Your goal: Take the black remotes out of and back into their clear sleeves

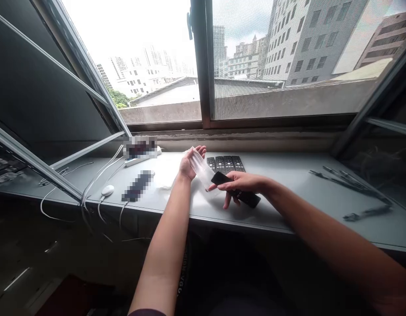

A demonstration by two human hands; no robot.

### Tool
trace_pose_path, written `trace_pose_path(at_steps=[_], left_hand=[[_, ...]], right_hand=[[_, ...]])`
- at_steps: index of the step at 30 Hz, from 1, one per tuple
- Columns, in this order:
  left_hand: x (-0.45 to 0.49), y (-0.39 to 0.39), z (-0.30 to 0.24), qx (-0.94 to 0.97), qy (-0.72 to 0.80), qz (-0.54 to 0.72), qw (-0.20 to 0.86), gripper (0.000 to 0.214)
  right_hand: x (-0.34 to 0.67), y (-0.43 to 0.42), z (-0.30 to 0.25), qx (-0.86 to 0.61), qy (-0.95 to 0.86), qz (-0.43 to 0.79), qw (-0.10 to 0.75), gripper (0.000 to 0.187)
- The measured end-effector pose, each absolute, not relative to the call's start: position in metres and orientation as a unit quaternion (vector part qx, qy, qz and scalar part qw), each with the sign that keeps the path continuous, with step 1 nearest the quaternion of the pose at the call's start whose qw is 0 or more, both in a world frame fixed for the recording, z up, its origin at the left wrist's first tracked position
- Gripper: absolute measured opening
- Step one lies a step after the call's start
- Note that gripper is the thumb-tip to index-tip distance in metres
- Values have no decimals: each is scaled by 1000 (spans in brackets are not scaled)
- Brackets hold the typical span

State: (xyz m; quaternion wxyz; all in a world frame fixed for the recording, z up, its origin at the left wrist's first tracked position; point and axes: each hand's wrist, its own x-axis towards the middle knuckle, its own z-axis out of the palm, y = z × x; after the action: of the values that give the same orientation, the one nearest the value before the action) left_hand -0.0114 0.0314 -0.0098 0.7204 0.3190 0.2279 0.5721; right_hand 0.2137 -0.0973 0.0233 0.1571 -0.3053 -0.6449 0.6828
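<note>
My left hand (189,163) is closed on one end of a clear plastic bag (203,169), which slants down toward the right. In my right hand (241,182) is a black remote control (251,198), tilted, with its upper end against the lower end of the bag. Whether that end is inside the bag's mouth I cannot tell. Just behind my hands, several black remote controls (228,163) lie side by side in a row on the table. A stack of clear or white bags (165,177) lies left of my left forearm.
The grey table (298,193) runs along a window. At the left stand a white power strip (142,158), a white round device (107,190), loose cables (91,193) and a blurred-out dark object (139,186). Dark cables (351,184) lie at the right. Metal frames flank both sides.
</note>
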Motion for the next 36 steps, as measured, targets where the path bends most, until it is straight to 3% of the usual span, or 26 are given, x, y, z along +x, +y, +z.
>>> trace_pose_path(at_steps=[4,7,11,15,20,26,36], left_hand=[[-14,35,-13,301,227,590,715,40],[-12,34,-15,319,223,585,711,46],[-5,29,-17,376,290,552,686,25],[-2,22,-18,399,345,554,644,24],[-35,28,-5,437,419,563,563,37],[-120,55,28,521,561,499,406,22],[-170,72,17,584,653,366,313,22]], right_hand=[[213,-97,22,-310,-644,682,154,66],[210,-95,15,-315,-635,675,203,62],[203,-91,5,-322,-604,662,306,55],[201,-89,2,-327,-585,655,350,51],[205,-93,6,-304,-583,689,305,50],[199,-100,6,-300,-609,697,229,51],[195,-97,-2,-340,-582,708,211,51]])
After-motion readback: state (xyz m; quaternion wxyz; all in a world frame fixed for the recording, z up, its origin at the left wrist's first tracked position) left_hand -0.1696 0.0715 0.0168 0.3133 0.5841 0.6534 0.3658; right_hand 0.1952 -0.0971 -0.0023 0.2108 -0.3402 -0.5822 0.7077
